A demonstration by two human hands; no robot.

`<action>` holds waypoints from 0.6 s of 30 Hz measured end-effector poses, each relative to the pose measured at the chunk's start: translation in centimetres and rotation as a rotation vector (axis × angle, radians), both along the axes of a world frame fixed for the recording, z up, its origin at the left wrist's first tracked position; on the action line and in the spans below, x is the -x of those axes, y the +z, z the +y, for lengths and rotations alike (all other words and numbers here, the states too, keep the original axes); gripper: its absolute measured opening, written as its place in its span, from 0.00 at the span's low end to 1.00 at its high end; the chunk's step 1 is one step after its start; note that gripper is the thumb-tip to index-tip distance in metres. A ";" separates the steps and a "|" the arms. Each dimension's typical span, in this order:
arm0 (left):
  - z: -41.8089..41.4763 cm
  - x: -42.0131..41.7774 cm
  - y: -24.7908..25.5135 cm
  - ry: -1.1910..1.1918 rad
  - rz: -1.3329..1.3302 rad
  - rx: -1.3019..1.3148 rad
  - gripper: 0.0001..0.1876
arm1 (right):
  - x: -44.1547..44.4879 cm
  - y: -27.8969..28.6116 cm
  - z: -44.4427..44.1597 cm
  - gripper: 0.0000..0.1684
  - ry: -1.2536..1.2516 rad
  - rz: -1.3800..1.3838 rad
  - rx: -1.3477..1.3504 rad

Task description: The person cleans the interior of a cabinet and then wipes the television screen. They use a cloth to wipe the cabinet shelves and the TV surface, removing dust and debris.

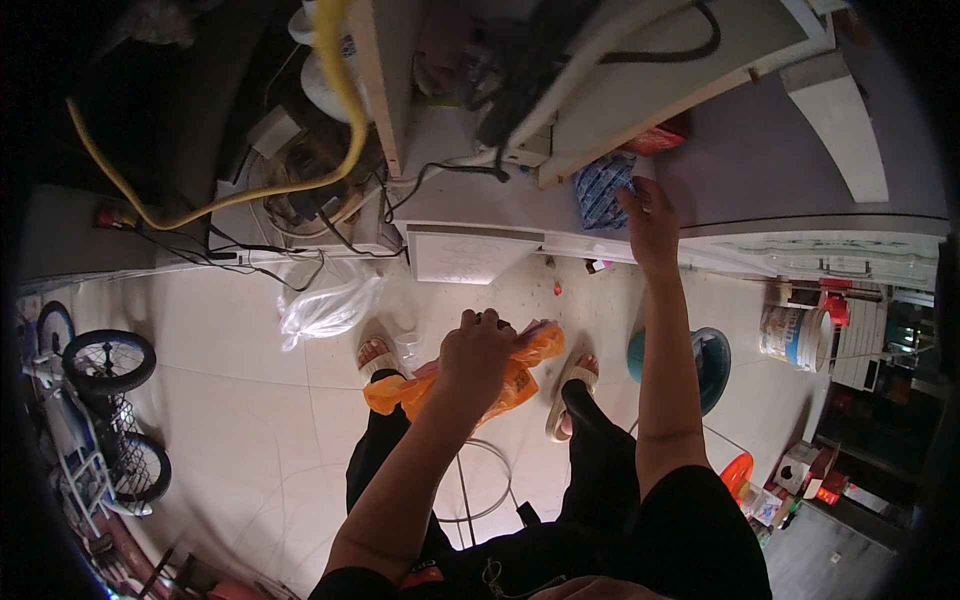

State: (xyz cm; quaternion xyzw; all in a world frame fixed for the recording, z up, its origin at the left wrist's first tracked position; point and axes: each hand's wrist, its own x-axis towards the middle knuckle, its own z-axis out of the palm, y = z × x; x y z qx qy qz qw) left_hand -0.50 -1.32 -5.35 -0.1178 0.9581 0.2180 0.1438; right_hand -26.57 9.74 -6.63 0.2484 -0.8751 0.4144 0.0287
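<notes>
My left hand point(480, 360) is closed around a bunched orange plastic bag point(514, 390), along with a small dark item at the fingertips that I cannot make out. The bag hangs over the floor between my feet. Farther up and to the right, my right hand point(651, 217) reaches to the counter, where its fingertips are at the right edge of a blue patterned packet point(602, 191). Whether they grip the packet or only touch it is unclear. Behind the packet, a red package point(658, 139) lies against the upright panel.
Yellow cable point(277, 191) and black cords cross the counter's left part. A clear plastic bag point(334, 300) lies on the floor below. A teal basin point(709, 367) and a white bucket point(795, 337) stand right; a small bicycle point(109, 364) is far left.
</notes>
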 end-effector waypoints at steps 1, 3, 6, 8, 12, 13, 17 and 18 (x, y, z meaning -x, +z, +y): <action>-0.1 0.0 0.1 -0.005 -0.011 0.005 0.11 | -0.1 0.0 -0.2 0.15 0.001 0.022 0.005; -0.2 -0.2 0.0 -0.010 -0.010 -0.009 0.11 | -0.6 0.6 -0.3 0.16 -0.056 0.000 -0.163; -0.5 -0.4 0.1 -0.003 0.010 -0.026 0.12 | -1.8 0.8 0.2 0.16 -0.093 0.013 -0.191; -0.7 -0.6 0.1 0.003 0.010 -0.023 0.12 | -3.5 1.2 0.6 0.14 -0.088 -0.042 -0.149; -1.2 -0.9 0.4 0.006 -0.024 -0.027 0.13 | -8.1 3.9 1.0 0.10 -0.019 -0.282 -0.084; -1.4 -1.0 0.5 0.008 -0.034 -0.034 0.13 | -9.3 4.7 0.8 0.09 0.004 -0.419 -0.046; -1.7 -1.7 0.7 0.058 0.029 -0.047 0.09 | -12.9 7.1 -3.5 0.05 0.146 -0.670 0.309; -1.8 -1.9 0.8 0.061 0.018 -0.045 0.09 | -13.2 7.3 -5.2 0.06 0.188 -0.619 0.325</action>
